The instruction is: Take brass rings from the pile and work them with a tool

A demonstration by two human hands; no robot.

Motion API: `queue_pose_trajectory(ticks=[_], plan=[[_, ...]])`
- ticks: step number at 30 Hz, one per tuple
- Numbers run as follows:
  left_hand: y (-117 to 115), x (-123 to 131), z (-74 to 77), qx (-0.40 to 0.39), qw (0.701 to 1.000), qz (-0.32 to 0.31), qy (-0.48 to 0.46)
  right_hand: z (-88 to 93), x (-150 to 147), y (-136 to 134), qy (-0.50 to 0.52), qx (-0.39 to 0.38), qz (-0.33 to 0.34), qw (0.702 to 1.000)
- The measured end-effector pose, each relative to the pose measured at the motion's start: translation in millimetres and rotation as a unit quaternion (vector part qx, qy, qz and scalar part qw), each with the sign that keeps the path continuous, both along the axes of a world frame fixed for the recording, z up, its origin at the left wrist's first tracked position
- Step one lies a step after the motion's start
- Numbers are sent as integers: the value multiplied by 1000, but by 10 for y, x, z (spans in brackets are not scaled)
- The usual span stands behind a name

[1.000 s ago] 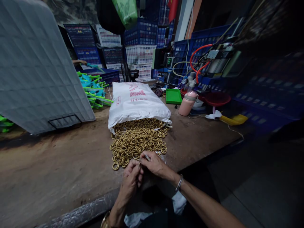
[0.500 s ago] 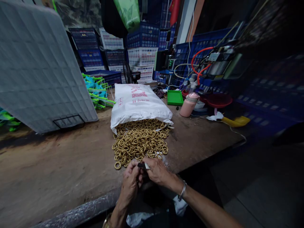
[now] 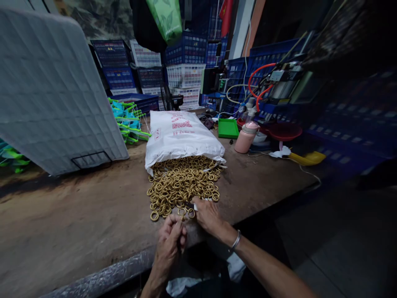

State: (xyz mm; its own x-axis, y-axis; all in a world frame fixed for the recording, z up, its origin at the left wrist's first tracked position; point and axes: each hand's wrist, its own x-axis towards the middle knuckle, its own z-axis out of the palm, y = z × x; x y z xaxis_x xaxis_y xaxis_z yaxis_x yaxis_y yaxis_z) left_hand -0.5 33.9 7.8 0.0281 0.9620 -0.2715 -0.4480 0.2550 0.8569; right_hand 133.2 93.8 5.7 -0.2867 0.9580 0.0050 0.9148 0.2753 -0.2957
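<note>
A heap of brass rings (image 3: pixel 181 184) spills from the mouth of a white sack (image 3: pixel 180 134) onto the brown worktable (image 3: pixel 77 215). My left hand (image 3: pixel 170 242) is closed near the table's front edge, its fingertips pinched on something small that I cannot make out. My right hand (image 3: pixel 208 215) reaches to the near edge of the heap, fingers curled on a small dark tool or piece (image 3: pixel 190 204) beside the rings. A metal bangle (image 3: pixel 236 241) sits on my right wrist.
A grey ribbed panel (image 3: pixel 52 95) leans at the left. Green and blue plastic pieces (image 3: pixel 127 118) are stacked behind it. A green tray (image 3: pixel 227 127), a pink bottle (image 3: pixel 246 136), a red bowl (image 3: pixel 283 131) and a yellow scoop (image 3: pixel 308 158) stand at the right. Stacked crates (image 3: pixel 182 74) fill the back.
My hands have parted. The right hand moved forward to the edge of the ring heap, and the left hand dropped back toward the table's front edge.
</note>
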Motion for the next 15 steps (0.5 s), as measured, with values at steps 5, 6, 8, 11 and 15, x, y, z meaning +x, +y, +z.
queue_pose_trajectory(ticks=[5, 6, 8, 11, 15], plan=[[11, -35, 8, 3, 996, -4, -88, 58, -86, 24, 275, -60, 5, 960], [18, -40, -12, -1, 995, -8, -100, 48, -111, 14, 335, -93, 6, 937], [25, -50, -51, -1, 993, -12, -116, 9, -148, -15, 421, -177, 16, 889], [22, -66, -81, 9, 991, -11, -135, -48, -170, -66, 464, -313, 19, 829], [11, -92, -77, 19, 989, -10, -145, -44, -189, -109, 506, -376, 26, 776]])
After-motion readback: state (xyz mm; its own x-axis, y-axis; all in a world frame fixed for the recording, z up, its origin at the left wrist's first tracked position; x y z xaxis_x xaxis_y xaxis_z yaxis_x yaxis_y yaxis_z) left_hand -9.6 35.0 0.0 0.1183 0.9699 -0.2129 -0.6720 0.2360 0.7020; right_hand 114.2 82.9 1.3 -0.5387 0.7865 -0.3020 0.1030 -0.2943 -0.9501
